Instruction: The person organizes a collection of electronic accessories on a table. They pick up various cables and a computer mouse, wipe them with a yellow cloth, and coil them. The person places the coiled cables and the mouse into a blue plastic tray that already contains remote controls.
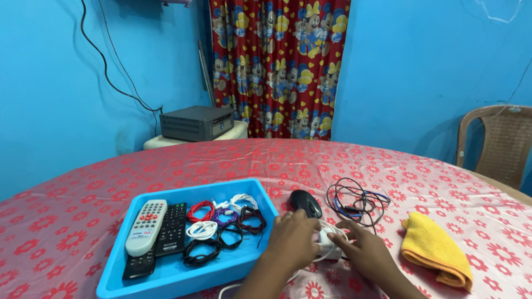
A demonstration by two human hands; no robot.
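Head view looks down on a round tabletop [83, 232] covered in a red flowered cloth; at the near left sits a blue tray [183, 279] holding a grey remote [146, 227], 2 black remotes [166, 235] beside it, and several coiled cables [221, 224] in red, white, purple and black; just right of the tray the left hand [293, 241] curls its fingers over a white adapter [327, 243] with a white cord, its grip closed loosely on it; a black mouse [305, 203] lies just beyond that hand; the right hand [366, 254] touches the adapter's right side, fingers bent, though how firmly it holds I cannot tell; farther off lies a tangle of black wires [357, 202]; at the near right rests a folded yellow cloth [435, 249]; a brown chair [499, 141] stands at the far right.
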